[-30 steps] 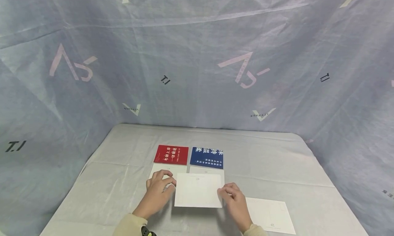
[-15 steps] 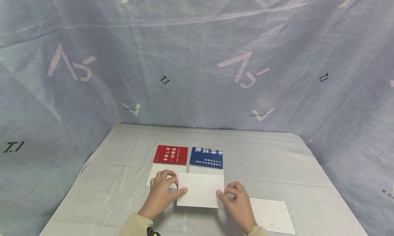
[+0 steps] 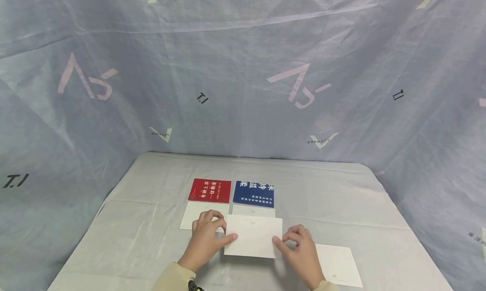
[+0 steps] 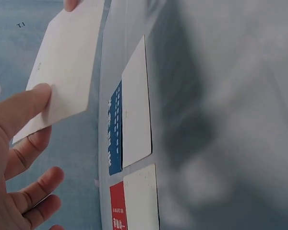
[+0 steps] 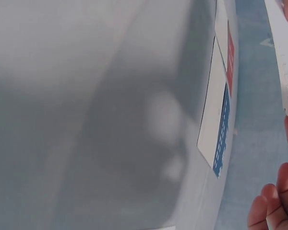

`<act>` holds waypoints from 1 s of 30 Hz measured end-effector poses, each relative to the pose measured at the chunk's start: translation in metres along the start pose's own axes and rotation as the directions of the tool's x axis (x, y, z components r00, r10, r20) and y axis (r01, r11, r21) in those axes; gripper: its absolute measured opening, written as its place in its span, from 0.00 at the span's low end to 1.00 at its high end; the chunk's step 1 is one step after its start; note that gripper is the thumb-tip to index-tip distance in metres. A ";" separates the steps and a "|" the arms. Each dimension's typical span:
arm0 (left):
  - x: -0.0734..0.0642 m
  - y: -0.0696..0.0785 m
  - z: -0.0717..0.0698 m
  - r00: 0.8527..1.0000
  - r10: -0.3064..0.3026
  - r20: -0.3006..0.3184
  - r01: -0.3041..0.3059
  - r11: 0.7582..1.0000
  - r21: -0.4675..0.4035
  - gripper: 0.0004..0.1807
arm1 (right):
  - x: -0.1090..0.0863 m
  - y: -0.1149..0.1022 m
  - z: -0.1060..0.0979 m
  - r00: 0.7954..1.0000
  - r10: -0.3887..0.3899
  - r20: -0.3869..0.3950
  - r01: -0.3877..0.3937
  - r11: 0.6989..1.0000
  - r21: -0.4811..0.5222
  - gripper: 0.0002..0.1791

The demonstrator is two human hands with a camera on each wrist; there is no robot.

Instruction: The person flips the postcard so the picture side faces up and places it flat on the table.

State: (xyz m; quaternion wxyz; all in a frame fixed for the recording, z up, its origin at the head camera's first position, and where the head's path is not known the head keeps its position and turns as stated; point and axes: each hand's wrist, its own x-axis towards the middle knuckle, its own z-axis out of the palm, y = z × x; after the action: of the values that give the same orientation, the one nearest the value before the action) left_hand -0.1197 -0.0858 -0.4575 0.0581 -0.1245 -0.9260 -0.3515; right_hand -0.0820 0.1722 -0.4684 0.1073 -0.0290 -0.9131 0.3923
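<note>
A white postcard (image 3: pixel 253 237) with a small printed mark near its top edge is held above the table between both hands. My left hand (image 3: pixel 208 237) pinches its left edge, thumb on the near face and forefinger behind, as the left wrist view shows. At the opposite edge my right hand (image 3: pixel 302 252) pinches it the same way, the other fingers loosely bent. Behind the held card lie a red card (image 3: pixel 210 190) and a blue card (image 3: pixel 253 194) with white lettering. White cards lie right in front of each, one (image 3: pixel 190 215) at the left, another (image 3: pixel 243 209) partly hidden.
Another white postcard (image 3: pixel 338 265) lies by itself at the right, partly covered by the right hand. A pale grey cloth covers the table (image 3: pixel 125 240). Hanging grey-blue sheets (image 3: pixel 243 122) with printed letters enclose the back and both sides.
My left thumb has come onto the near face of the held postcard, gripping its left edge. Both hands and the card have shifted slightly to the right. The cards on the table have stayed put.
</note>
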 end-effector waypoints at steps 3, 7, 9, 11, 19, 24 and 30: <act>0.000 0.003 0.002 1.000 -0.005 0.015 0.005 1.000 0.005 0.18 | -0.001 0.003 -0.002 1.000 -0.018 -0.019 0.018 1.000 -0.012 0.15; 0.000 0.006 0.006 1.000 -0.005 0.022 0.005 1.000 0.017 0.18 | -0.002 0.006 -0.005 0.999 -0.026 -0.024 0.025 0.999 -0.032 0.15; 0.000 0.007 0.008 1.000 0.001 0.023 -0.001 1.000 0.021 0.18 | -0.003 0.008 -0.007 1.000 -0.020 -0.019 0.019 0.999 -0.040 0.15; -0.001 0.008 0.010 1.000 0.013 0.022 -0.014 1.000 0.020 0.18 | -0.004 0.010 -0.009 1.000 -0.008 -0.014 0.007 0.999 -0.050 0.15; -0.002 0.012 0.019 0.998 0.042 0.052 -0.044 0.999 0.026 0.18 | -0.007 0.016 -0.016 0.999 0.037 0.016 -0.036 0.995 -0.096 0.17; -0.003 0.013 0.024 0.996 0.054 0.066 -0.056 0.998 0.029 0.18 | -0.008 0.021 -0.019 0.999 0.044 0.029 -0.041 0.993 -0.113 0.16; -0.005 0.017 0.029 0.995 0.046 0.090 -0.049 0.998 0.034 0.17 | -0.010 0.026 -0.021 0.998 0.056 0.042 -0.050 0.990 -0.133 0.17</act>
State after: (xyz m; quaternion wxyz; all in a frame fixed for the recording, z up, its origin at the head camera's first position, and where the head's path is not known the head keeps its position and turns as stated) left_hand -0.1111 -0.0556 -0.4690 0.0272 -0.1611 -0.9308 -0.3271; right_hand -0.0688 0.2039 -0.4744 0.0736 -0.0512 -0.9381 0.3345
